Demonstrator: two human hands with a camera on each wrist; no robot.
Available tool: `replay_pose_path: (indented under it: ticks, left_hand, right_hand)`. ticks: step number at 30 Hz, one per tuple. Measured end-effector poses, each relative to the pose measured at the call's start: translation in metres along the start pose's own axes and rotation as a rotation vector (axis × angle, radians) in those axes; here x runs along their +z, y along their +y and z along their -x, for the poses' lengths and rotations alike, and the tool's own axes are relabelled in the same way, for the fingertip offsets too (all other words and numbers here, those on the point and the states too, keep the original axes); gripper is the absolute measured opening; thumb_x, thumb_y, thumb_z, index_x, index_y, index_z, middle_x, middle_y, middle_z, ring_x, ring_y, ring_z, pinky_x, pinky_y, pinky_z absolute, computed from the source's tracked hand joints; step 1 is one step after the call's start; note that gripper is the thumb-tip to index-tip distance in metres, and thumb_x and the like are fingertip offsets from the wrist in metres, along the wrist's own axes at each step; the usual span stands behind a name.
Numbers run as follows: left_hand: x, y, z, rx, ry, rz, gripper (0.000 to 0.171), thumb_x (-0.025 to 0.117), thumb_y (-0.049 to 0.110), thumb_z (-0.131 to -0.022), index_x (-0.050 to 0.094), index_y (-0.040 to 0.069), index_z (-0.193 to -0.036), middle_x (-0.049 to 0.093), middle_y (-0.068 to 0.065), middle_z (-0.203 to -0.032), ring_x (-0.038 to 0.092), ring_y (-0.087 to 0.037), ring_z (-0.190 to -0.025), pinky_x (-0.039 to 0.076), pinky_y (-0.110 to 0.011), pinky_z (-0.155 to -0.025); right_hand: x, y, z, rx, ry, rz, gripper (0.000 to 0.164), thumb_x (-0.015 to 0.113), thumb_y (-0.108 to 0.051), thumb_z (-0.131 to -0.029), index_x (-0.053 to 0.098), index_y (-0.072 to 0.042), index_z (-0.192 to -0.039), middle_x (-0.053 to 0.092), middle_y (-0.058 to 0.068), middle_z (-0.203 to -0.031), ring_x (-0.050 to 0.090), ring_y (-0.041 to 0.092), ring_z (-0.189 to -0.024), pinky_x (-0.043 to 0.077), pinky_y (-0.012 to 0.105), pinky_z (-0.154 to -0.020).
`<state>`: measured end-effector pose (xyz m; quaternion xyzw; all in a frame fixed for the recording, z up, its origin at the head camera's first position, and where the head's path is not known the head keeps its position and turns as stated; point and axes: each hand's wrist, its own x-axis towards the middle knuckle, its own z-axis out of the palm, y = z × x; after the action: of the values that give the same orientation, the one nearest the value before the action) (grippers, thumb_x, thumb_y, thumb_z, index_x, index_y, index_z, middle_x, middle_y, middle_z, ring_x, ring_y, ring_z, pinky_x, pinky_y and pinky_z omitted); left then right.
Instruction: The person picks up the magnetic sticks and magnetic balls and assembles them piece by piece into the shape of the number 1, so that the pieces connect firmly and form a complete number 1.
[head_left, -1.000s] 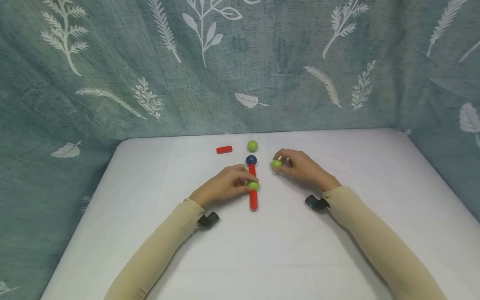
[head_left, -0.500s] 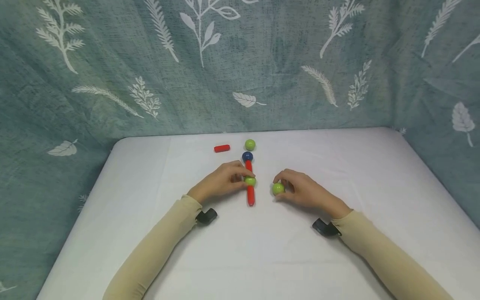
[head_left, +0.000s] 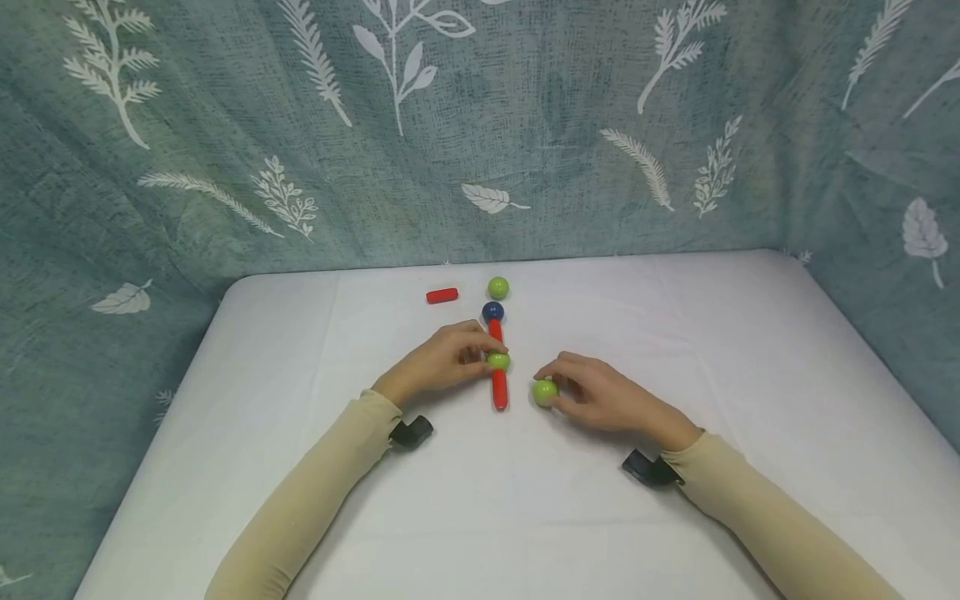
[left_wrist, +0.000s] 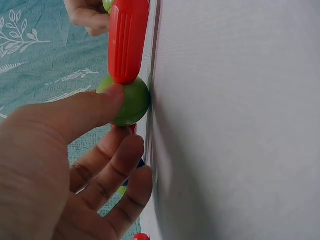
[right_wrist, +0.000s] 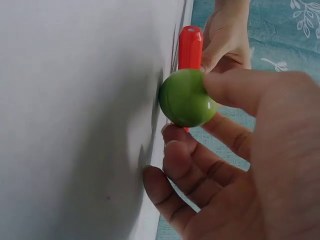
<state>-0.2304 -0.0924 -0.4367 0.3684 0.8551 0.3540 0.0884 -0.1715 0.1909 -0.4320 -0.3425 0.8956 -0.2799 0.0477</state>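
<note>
My left hand point(head_left: 446, 360) pinches a green ball point(head_left: 498, 362) between thumb and fingers, in the middle of a line of joined pieces. Toward me from that ball points a red rod point(head_left: 499, 390); its ridged sides show in the left wrist view. On the far side a second red rod point(head_left: 496, 330) leads to a dark blue ball point(head_left: 492, 312). Right of the near rod, a little apart from it, my right hand point(head_left: 603, 390) pinches another green ball point(right_wrist: 186, 98) by thumb and fingertips. The near rod's end point(right_wrist: 191, 31) appears behind that ball in the right wrist view.
A loose green ball point(head_left: 498, 287) lies just beyond the blue ball. To its left is a short red rod point(head_left: 442, 296). The white cloth-covered table point(head_left: 480, 517) ends at a green leaf-patterned curtain point(head_left: 555, 217) behind and at the sides.
My right hand has carried its green ball toward me, then left, closer to the near rod's end. The left hand keeps its pinch on the joined pieces. The head view has shifted slightly.
</note>
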Motion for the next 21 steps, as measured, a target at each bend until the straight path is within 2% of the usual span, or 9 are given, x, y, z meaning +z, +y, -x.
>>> replay_pose_path:
  ticks: [8, 16, 21]
  left_hand:
    - [-0.001, 0.000, 0.001, 0.007, -0.009, 0.001, 0.034, 0.074, 0.017, -0.088, 0.068, 0.024, -0.121, 0.060, 0.004, -0.098, 0.059, -0.008, -0.085, 0.052, -0.024, -0.077]
    - [-0.001, -0.003, 0.001, 0.009, -0.009, 0.024, 0.036, 0.077, 0.017, -0.085, 0.067, 0.022, -0.119, 0.063, 0.006, -0.101, 0.059, -0.010, -0.086, 0.052, -0.025, -0.080]
    - [0.000, -0.004, 0.001, 0.011, 0.005, 0.026, 0.033, 0.077, 0.019, -0.085, 0.067, 0.023, -0.116, 0.063, 0.006, -0.100, 0.060, -0.011, -0.086, 0.052, -0.026, -0.080]
  right_hand:
    - [0.005, -0.007, 0.003, -0.028, -0.006, -0.006, 0.033, 0.079, -0.026, -0.083, 0.060, -0.023, -0.110, 0.058, -0.012, -0.095, 0.051, 0.009, -0.074, 0.045, 0.020, -0.064]
    - [0.018, -0.020, 0.001, -0.128, -0.010, -0.025, 0.033, 0.080, -0.029, -0.082, 0.062, -0.022, -0.110, 0.056, -0.014, -0.094, 0.052, 0.009, -0.076, 0.043, 0.019, -0.065]
    - [0.023, -0.026, -0.001, -0.149, -0.011, -0.027, 0.034, 0.080, -0.033, -0.082, 0.064, -0.023, -0.110, 0.057, -0.015, -0.093, 0.051, 0.008, -0.077, 0.042, 0.019, -0.066]
